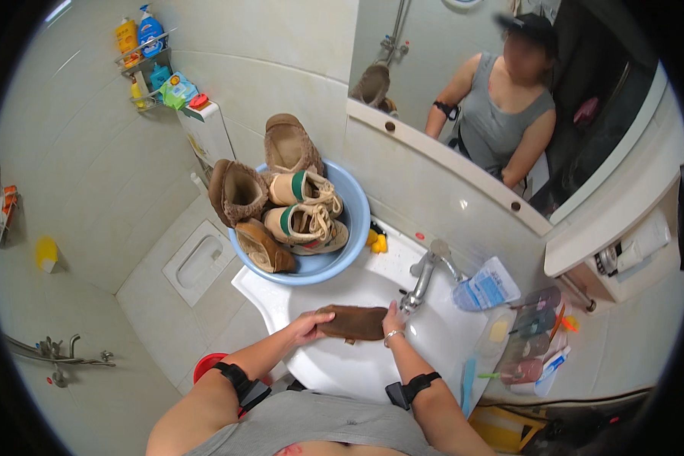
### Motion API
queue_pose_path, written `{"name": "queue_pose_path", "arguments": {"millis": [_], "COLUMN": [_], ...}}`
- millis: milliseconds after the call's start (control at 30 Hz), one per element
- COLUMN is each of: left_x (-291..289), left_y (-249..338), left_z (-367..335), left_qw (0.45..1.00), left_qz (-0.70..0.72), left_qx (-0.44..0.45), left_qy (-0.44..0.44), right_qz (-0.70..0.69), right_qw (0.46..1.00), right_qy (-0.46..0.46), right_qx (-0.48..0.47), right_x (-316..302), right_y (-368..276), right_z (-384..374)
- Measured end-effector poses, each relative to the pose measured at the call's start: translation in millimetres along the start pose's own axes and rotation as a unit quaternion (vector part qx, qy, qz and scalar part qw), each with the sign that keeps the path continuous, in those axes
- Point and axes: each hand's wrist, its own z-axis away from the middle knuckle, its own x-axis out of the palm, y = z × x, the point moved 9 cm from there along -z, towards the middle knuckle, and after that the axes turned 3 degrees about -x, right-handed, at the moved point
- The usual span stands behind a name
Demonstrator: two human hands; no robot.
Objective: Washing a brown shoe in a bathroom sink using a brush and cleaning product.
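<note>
Over the white sink (pixel 304 365) I hold a long brown shoe (pixel 353 323) level between both hands. My left hand (pixel 309 327) is closed on its left end, thumb on top. The right end is gripped by my right hand (pixel 393 322), which wears a bracelet, close to the silver faucet (pixel 421 285). Which side of the shoe faces up is hard to make out. At the sink's far left, a blue basin (pixel 355 190) holds several shoes: fleecy brown boots (pixel 237 191), a tan slipper (pixel 263 247) and cream-and-green lace-up shoes (pixel 304 223).
Right of the faucet are a blue-and-white pouch (pixel 488 285), a soap bar (pixel 499 330) and several cups (pixel 535 323). Yellow rubber ducks (pixel 377 242) sit behind the basin. A mirror (pixel 433 83) hangs above. Below left are a squat toilet (pixel 199 257) and a red bucket (pixel 207 366).
</note>
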Motion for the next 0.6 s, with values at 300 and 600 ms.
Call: {"name": "queue_pose_path", "arguments": {"millis": [300, 600], "left_x": [-43.0, 32.2], "left_y": [-26.9, -68.8], "left_z": [-52.4, -141.4], "left_qw": [0.936, 0.933], "left_qz": [-0.297, -0.334], "left_qx": [-0.073, -0.106], "left_qy": [0.172, 0.08], "right_qz": [-0.167, -0.237], "right_qw": [0.984, 0.97], "right_qy": [0.004, 0.047], "right_qx": [0.069, 0.028], "right_x": [-33.0, -140.9], "right_y": [37.1, 111.9], "right_z": [-11.4, 0.9]}}
